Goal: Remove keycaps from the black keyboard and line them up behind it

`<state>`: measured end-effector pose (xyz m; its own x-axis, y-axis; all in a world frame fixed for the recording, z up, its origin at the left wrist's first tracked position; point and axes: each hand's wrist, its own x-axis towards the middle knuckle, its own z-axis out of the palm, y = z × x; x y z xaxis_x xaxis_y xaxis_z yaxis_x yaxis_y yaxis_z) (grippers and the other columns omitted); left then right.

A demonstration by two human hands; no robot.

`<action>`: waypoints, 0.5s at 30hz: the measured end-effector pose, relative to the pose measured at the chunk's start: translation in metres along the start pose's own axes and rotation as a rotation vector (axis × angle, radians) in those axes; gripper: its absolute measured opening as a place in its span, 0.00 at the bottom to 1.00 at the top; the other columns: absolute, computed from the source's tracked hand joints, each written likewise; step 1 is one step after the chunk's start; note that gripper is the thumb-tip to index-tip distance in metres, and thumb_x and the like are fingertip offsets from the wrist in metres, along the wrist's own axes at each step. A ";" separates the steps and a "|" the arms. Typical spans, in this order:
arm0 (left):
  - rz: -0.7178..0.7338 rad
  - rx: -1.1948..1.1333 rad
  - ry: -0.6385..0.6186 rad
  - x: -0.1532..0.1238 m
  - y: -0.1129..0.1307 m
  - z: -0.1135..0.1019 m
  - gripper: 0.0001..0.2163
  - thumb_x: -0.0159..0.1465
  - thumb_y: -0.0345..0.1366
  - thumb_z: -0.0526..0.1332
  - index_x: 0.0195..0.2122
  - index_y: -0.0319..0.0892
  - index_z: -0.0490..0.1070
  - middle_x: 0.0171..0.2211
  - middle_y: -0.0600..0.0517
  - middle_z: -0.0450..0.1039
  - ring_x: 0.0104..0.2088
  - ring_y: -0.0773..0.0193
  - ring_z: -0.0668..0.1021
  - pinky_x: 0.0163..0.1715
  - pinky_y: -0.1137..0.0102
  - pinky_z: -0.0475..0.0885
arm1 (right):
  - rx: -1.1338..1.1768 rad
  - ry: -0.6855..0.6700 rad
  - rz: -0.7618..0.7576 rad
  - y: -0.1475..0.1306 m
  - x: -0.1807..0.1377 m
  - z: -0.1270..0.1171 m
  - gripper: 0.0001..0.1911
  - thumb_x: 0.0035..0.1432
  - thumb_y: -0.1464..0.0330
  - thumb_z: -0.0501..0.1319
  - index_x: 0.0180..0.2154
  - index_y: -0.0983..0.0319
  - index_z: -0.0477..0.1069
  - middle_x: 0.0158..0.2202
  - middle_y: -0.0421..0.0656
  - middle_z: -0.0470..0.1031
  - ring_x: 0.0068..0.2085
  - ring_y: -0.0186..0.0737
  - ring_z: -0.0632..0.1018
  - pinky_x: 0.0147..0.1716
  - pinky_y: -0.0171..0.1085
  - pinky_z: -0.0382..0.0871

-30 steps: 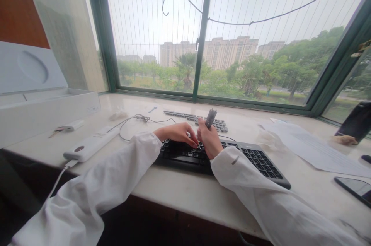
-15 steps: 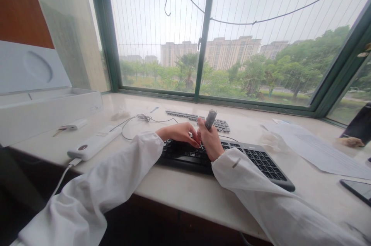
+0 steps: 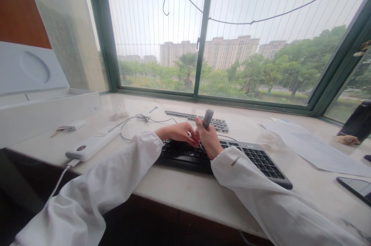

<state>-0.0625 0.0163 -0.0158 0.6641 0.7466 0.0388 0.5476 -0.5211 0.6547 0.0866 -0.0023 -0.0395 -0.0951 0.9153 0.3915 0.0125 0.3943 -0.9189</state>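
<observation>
A black keyboard [image 3: 255, 161] lies on the pale stone window ledge [image 3: 185, 192] in front of me. My right hand [image 3: 209, 141] is closed round a grey pen-shaped tool [image 3: 207, 118], held upright with its lower tip down on the keys. My left hand [image 3: 177, 133] rests on the keys just left of it, fingers pinched together beside the tool's tip; what they hold is too small to make out. Both arms wear white sleeves.
A second thin keyboard piece [image 3: 197, 117] lies behind the hands. A white power bank [image 3: 92, 143] with cable, an open white box [image 3: 46, 110], a thin wire [image 3: 139, 119], papers [image 3: 313, 145] and a phone [image 3: 355, 188] also sit on the ledge.
Both hands stay at the same spot on the keyboard. The tool has tipped slightly to the left. The view wobbles a little.
</observation>
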 end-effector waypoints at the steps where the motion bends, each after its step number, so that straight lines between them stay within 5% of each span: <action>1: 0.001 -0.002 0.002 0.000 0.000 0.000 0.11 0.51 0.42 0.70 0.32 0.41 0.81 0.30 0.54 0.79 0.31 0.66 0.76 0.37 0.73 0.65 | 0.007 0.002 -0.003 0.000 0.000 0.000 0.26 0.55 0.46 0.56 0.20 0.59 0.56 0.16 0.34 0.57 0.20 0.31 0.62 0.22 0.34 0.57; 15: -0.014 -0.052 -0.005 0.000 -0.004 0.000 0.14 0.48 0.44 0.71 0.34 0.42 0.81 0.32 0.53 0.80 0.33 0.65 0.76 0.36 0.73 0.66 | 0.155 -0.031 0.069 0.000 0.004 0.000 0.25 0.53 0.46 0.59 0.22 0.59 0.57 0.14 0.32 0.57 0.16 0.30 0.60 0.16 0.33 0.53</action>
<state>-0.0644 0.0188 -0.0188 0.6595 0.7513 0.0255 0.5297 -0.4886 0.6933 0.0866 0.0012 -0.0382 -0.1297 0.9357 0.3279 -0.1333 0.3113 -0.9409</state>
